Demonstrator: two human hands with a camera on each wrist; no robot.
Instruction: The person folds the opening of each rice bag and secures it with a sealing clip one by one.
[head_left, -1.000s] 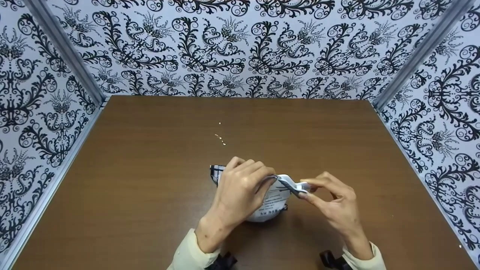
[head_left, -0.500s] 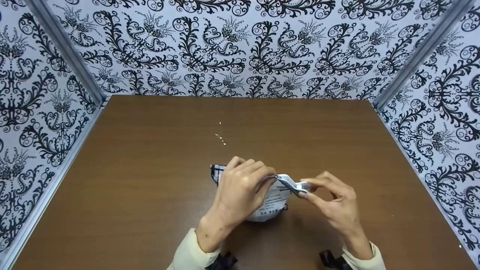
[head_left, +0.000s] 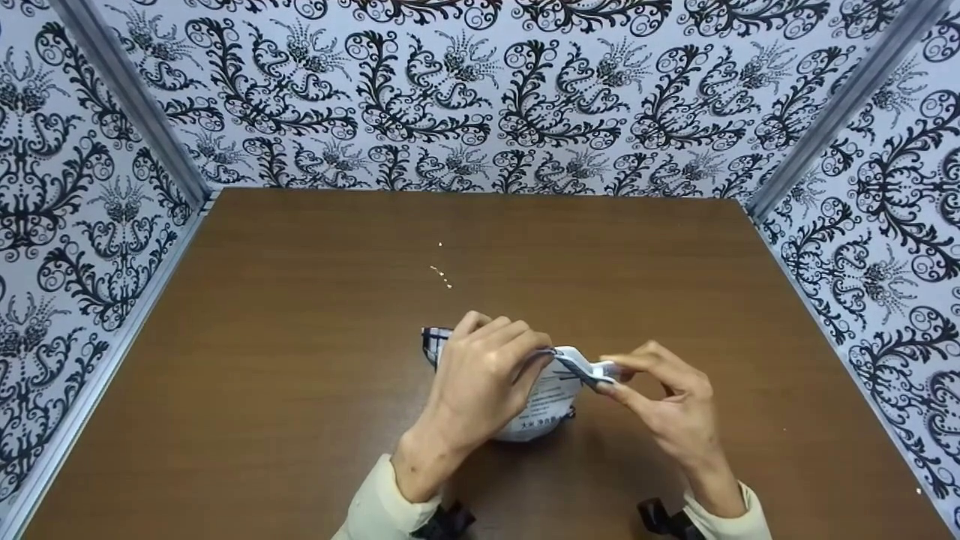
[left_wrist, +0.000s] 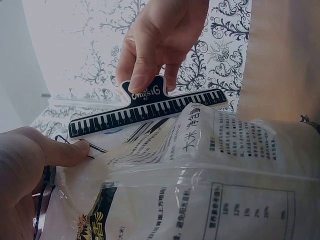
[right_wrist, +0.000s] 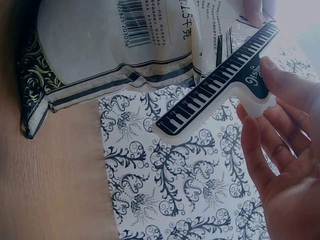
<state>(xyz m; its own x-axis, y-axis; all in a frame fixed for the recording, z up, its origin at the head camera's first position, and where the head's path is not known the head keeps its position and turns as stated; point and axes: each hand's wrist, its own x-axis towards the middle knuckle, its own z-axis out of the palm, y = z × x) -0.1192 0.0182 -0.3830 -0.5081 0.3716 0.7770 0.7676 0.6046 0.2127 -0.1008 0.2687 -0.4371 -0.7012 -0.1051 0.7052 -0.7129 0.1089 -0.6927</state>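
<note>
A plastic bag of rice (head_left: 541,409), white with black print, stands under my hands at the front middle of the table. My left hand (head_left: 480,367) grips its folded top, thumb pressed on the film in the left wrist view. With thumb and fingers, my right hand (head_left: 667,394) pinches the handle tabs of a long bag clip (left_wrist: 147,111) with a piano-key pattern and "Music" lettering. In the right wrist view the bag clip (right_wrist: 220,80) lies slanted across the bag's folded end. The left hand covers much of the bag in the head view.
Several pale grains (head_left: 442,277) lie on the brown wooden table (head_left: 300,300) beyond the bag. Patterned black-and-white panels (head_left: 480,97) with grey metal corner posts (head_left: 840,112) enclose the back and sides.
</note>
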